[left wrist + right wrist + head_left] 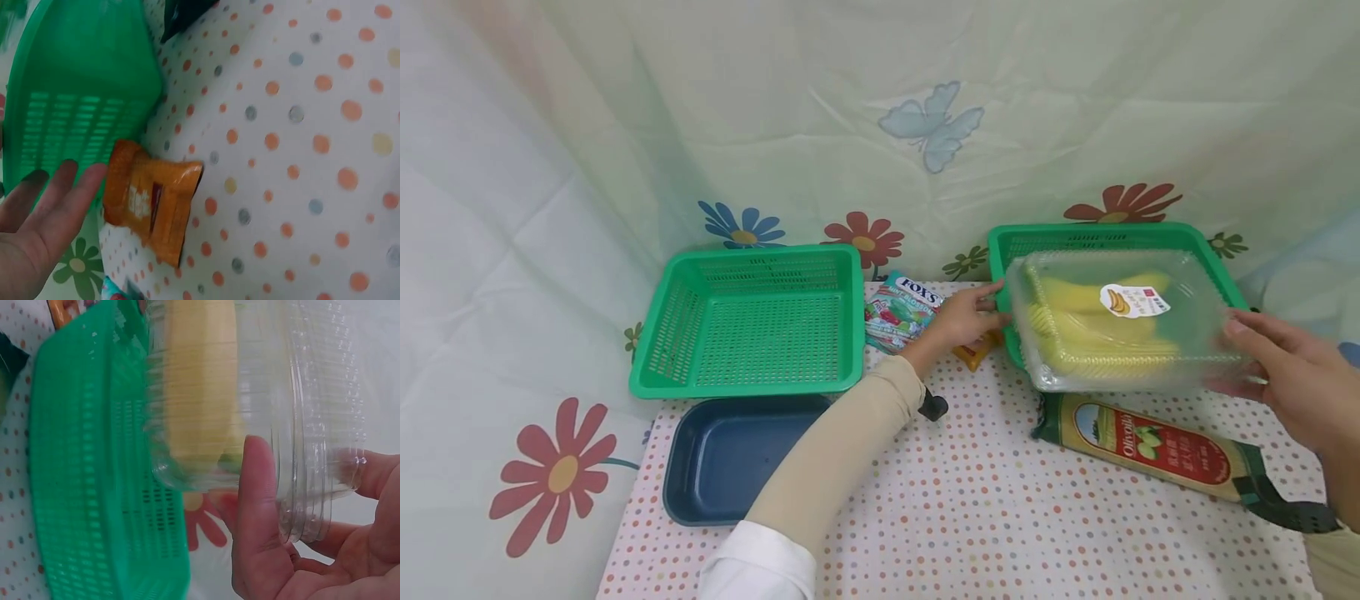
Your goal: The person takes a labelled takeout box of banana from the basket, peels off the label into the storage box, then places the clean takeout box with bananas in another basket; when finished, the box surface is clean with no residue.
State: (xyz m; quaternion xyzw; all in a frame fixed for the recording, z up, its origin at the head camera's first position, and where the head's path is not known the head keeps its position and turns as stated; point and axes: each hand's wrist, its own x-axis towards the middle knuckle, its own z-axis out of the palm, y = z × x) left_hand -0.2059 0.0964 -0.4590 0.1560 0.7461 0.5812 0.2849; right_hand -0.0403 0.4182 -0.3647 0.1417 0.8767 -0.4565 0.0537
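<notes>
My counter wears white cloth dotted orange, blue and yellow. At nine o'clock sits a bright green slotted plastic basket, with a navy plastic tray below. The clear ridged plastic box shows yellow bananas; an orange snack packet lies beside.

A dotted tablecloth carries two green baskets, a blue tray, an oil bottle and snack packets.
</notes>
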